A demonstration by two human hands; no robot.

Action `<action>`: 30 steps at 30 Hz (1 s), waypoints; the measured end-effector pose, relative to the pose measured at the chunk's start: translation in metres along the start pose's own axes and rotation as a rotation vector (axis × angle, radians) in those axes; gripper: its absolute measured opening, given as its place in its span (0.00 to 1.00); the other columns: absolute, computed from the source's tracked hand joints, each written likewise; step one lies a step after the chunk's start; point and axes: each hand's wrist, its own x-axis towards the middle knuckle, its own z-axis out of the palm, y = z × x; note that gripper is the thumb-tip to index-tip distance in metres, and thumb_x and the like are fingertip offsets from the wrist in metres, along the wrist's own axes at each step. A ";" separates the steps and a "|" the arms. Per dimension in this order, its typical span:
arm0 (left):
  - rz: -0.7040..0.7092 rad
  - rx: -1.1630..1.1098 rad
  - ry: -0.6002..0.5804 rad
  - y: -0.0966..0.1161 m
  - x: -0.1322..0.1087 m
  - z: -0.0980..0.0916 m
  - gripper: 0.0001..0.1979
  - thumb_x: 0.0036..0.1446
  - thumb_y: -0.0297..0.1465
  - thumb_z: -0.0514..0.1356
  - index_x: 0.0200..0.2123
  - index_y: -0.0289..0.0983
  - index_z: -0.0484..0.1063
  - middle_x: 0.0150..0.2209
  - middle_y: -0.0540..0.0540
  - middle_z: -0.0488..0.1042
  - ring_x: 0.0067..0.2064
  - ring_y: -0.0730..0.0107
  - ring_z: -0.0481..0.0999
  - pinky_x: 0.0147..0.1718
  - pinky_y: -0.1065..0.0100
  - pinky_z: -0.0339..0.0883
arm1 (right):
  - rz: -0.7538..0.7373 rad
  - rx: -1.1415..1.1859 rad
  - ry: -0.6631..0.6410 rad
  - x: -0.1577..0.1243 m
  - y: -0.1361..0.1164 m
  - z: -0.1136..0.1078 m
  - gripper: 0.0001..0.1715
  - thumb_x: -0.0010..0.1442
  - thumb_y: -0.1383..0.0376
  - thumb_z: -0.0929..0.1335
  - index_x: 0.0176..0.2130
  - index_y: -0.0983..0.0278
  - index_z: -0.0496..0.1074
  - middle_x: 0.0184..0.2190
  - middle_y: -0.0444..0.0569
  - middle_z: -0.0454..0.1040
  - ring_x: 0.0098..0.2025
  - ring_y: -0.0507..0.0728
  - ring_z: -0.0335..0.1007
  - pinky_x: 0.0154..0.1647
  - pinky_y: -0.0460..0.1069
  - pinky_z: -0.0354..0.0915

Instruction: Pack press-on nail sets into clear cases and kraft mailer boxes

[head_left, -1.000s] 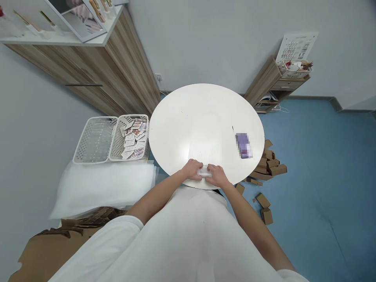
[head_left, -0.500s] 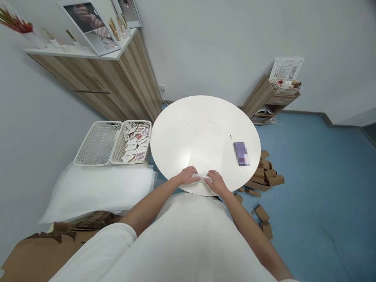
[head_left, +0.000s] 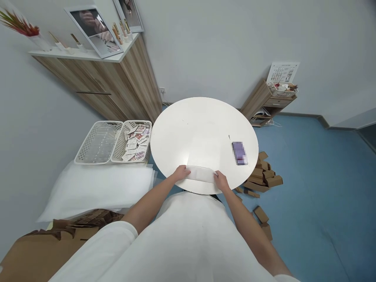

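A flat white strip (head_left: 200,174) is held lengthwise at six o'clock over the round table (head_left: 199,129). Its left end is pinched by the left hand (head_left: 180,173), fingers closed; its right end, likewise, by the right hand (head_left: 221,181). A purple item (head_left: 239,152) is noted towards four o'clock.

Rounded white table (head_left: 202,125), white strip (head_left: 200,174) along near edge, purple item (head_left: 239,152) at right
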 end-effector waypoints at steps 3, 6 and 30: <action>-0.039 0.007 0.034 -0.002 0.000 0.004 0.10 0.49 0.37 0.56 0.31 0.35 0.65 0.27 0.49 0.69 0.31 0.68 0.70 0.26 0.71 0.60 | 0.043 -0.018 0.057 -0.003 0.007 0.001 0.13 0.56 0.65 0.54 0.33 0.62 0.65 0.29 0.47 0.70 0.31 0.55 0.65 0.29 0.47 0.59; -0.061 0.005 0.058 -0.002 -0.001 0.007 0.12 0.49 0.37 0.57 0.34 0.36 0.64 0.29 0.48 0.70 0.33 0.67 0.71 0.29 0.70 0.62 | 0.049 -0.030 0.099 -0.004 0.008 0.005 0.12 0.55 0.66 0.54 0.32 0.61 0.64 0.27 0.47 0.70 0.29 0.55 0.65 0.27 0.47 0.58; 0.495 0.514 -0.122 0.035 -0.011 0.005 0.24 0.47 0.33 0.59 0.50 0.41 0.61 0.50 0.43 0.66 0.51 0.57 0.64 0.48 0.61 0.54 | -0.384 -0.367 -0.079 -0.010 -0.023 0.006 0.12 0.53 0.66 0.65 0.39 0.62 0.63 0.56 0.54 0.59 0.53 0.60 0.60 0.48 0.55 0.57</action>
